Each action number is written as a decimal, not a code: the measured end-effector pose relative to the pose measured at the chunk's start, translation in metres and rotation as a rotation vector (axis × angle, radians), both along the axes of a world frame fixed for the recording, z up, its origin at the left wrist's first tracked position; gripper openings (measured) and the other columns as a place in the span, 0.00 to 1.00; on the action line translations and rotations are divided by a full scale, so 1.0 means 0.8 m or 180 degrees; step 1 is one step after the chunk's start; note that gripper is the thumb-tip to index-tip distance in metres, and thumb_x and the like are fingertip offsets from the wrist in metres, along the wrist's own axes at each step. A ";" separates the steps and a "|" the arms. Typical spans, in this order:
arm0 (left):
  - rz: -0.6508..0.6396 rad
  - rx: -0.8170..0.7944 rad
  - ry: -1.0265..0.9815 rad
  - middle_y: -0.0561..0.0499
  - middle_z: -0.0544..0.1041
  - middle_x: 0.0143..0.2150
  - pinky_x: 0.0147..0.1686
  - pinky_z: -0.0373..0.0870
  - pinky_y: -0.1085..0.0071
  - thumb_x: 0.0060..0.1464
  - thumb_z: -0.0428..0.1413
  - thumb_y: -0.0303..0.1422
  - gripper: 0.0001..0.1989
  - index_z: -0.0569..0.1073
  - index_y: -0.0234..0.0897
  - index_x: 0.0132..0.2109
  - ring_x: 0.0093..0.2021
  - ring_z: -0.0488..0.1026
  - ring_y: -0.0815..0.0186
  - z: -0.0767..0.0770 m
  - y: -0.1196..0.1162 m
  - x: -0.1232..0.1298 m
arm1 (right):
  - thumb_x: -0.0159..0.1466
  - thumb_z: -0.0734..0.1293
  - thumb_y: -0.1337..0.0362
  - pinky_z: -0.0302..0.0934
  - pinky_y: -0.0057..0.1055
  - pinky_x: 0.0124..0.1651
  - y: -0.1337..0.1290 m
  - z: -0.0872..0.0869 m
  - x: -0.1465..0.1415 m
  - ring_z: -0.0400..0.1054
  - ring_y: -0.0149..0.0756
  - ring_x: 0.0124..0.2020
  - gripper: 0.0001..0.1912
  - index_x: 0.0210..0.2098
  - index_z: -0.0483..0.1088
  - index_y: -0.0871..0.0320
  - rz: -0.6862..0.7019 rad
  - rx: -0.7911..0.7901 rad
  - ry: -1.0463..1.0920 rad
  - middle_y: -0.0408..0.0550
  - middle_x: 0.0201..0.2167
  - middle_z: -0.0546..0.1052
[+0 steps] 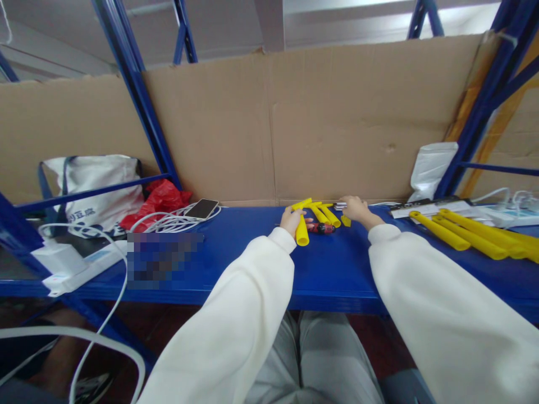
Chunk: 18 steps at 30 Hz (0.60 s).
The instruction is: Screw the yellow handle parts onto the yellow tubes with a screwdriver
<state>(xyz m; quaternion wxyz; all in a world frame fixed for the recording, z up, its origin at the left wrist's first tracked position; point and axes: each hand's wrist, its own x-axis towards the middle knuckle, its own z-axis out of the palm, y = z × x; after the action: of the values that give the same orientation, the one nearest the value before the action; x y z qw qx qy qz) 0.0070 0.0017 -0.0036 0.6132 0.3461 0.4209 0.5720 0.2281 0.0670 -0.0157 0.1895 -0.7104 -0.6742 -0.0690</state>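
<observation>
A yellow plastic tube (302, 234) is in my left hand (290, 221), its round open end pointing toward me. Just right of it, a red-and-black screwdriver (322, 228) lies on the blue shelf top. Behind the screwdriver are more yellow tubes (325, 213). My right hand (354, 209) is at the back of the shelf with its fingers curled down beside small silver-and-black pieces (339, 206); what the fingertips pinch is too small to make out. Under that hand sits a short yellow piece (346, 221).
At right, several yellow tubes (471, 233) lie near a white power strip (511, 215). A phone (202, 209), coiled white cables (168, 222), a red plastic bag (158, 203) and a cloth bag (99, 188) are at left. Cardboard (328, 123) walls the back.
</observation>
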 end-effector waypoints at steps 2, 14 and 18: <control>-0.0023 0.0017 -0.0093 0.53 0.73 0.30 0.18 0.69 0.77 0.61 0.55 0.24 0.13 0.70 0.36 0.52 0.19 0.70 0.72 -0.002 0.002 0.000 | 0.63 0.61 0.71 0.61 0.50 0.62 -0.008 0.008 -0.005 0.66 0.53 0.62 0.25 0.58 0.75 0.57 0.0143 0.0285 -0.0024 0.60 0.60 0.76; -0.0734 -0.0284 -0.0349 0.57 0.61 0.20 0.13 0.54 0.79 0.68 0.45 0.36 0.13 0.70 0.35 0.40 0.14 0.54 0.73 -0.002 0.018 -0.016 | 0.67 0.65 0.56 0.58 0.30 0.33 -0.064 0.031 -0.031 0.74 0.41 0.31 0.20 0.21 0.73 0.55 0.0653 -0.0143 -0.0109 0.51 0.20 0.76; -0.0693 -0.0366 -0.0364 0.58 0.59 0.19 0.14 0.53 0.78 0.70 0.42 0.35 0.15 0.70 0.35 0.40 0.14 0.54 0.73 0.003 0.014 -0.017 | 0.65 0.68 0.50 0.56 0.30 0.29 -0.077 0.029 -0.033 0.70 0.37 0.25 0.23 0.18 0.71 0.56 0.0960 -0.0681 -0.0008 0.48 0.18 0.74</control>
<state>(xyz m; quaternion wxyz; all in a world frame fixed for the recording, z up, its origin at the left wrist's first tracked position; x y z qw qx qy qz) -0.0069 0.0127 -0.0013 0.7135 0.3208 0.3772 0.4958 0.2020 0.0056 0.0074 0.1202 -0.6173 -0.7769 0.0314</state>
